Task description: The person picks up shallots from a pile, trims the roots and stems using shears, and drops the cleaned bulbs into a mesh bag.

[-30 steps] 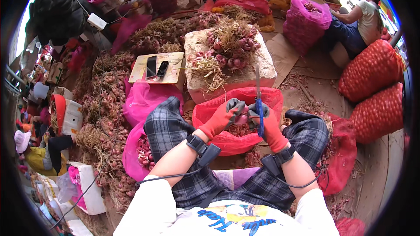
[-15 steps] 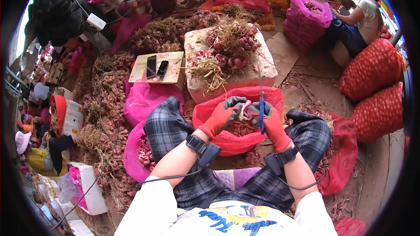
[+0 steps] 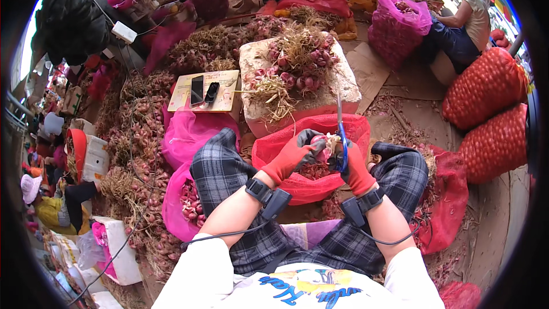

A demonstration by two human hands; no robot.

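Note:
My left hand [image 3: 293, 156], in a red glove with grey fingers, is closed on a small red onion [image 3: 329, 143] with pale, papery skin. In my gloved right hand [image 3: 355, 167] is a pair of blue-handled scissors [image 3: 343, 139], blades pointing up and away from me, beside the onion. The right fingertips are close to the onion; whether they touch it I cannot tell. Both hands are over a red mesh bag [image 3: 357, 127] between my knees, with onions and loose skins inside. Bunches of red onions with dry stalks [image 3: 303, 57] lie on the pale foam block [image 3: 254, 100] ahead.
A board [image 3: 226, 83] with a phone [image 3: 197, 90] and a small black device stands left of the block. Onion bunches [image 3: 146, 154] are piled along the left, beside a pink mesh bag [image 3: 177, 194]. Full red sacks [image 3: 486, 88] stand right, near a seated person [image 3: 466, 23].
The onion has turned in my left fingers and shows more of its red side. The scissors have tilted and shifted slightly, with their blades now nearer the onion. My right hand has moved slightly left.

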